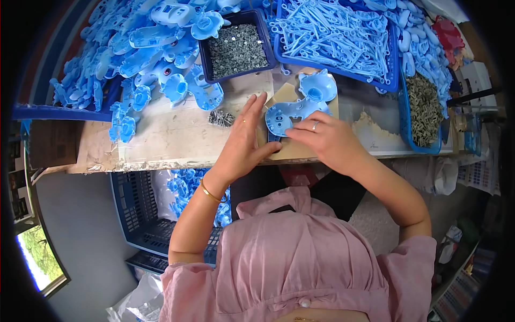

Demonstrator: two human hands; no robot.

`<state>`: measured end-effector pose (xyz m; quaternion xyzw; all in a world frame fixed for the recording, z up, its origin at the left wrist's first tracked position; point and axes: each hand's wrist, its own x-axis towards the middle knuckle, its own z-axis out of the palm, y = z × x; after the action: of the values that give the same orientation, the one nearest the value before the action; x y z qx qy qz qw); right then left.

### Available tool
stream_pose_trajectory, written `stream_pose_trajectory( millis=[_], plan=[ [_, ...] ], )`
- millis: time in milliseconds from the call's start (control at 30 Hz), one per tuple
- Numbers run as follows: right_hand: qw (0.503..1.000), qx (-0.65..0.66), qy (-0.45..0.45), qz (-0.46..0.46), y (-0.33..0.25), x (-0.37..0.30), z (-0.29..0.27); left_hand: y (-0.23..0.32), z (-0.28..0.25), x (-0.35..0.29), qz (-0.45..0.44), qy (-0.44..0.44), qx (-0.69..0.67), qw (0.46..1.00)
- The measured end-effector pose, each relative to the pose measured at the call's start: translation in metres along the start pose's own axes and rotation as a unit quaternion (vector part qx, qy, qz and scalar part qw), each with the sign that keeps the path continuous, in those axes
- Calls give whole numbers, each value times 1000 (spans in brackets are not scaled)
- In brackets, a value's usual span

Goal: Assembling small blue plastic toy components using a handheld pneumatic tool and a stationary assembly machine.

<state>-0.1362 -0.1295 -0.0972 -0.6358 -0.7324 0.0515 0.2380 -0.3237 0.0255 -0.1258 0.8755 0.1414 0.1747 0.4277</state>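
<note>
In front of me lies a light-blue moulded plastic shell (278,119) with two rounded lobes and a hollow inner side facing up. It rests on a tan cardboard piece (280,95) at the table's near edge. My right hand (328,138) has its thumb and fingers pinched together at the shell's near lobe; whether a small part is also between the fingertips is hidden. My left hand (244,138) is held open just left of the shell, fingers stretched and thumb apart, holding nothing. A little pile of dark metal bits (220,118) lies left of that hand.
A dark blue bin of small metal screws (236,47) stands ahead. Right of it is a blue tray of light-blue looped rods (338,40). Blue shells (145,51) heap up at the left. A basket of greenish small parts (423,110) stands right. Below the table sits a crate (140,212).
</note>
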Motion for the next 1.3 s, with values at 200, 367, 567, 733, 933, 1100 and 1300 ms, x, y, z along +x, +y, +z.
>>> stream_pose_trajectory(
  millis=[200,367,567,733,933,1100,1300],
  plan=[
    [996,-68,-54,24,-9,3,4,-5,1,-3,10,-7,42,999],
    [988,-88,-123,39,-12,8,-1,9,-2,3,37,-14,55,998],
    [995,17,102,-4,22,2,-14,21,8,15,85,-28,158,983],
    [944,-184,220,162,105,4,-69,29,10,16,73,-23,180,981],
    [943,-251,142,166,145,6,-76,34,10,20,61,-20,185,981],
    [950,-207,157,171,140,-13,-101,49,10,33,73,-7,141,987],
    [897,353,103,248,35,-15,-61,66,49,58,-32,89,-211,973]
  ],
)
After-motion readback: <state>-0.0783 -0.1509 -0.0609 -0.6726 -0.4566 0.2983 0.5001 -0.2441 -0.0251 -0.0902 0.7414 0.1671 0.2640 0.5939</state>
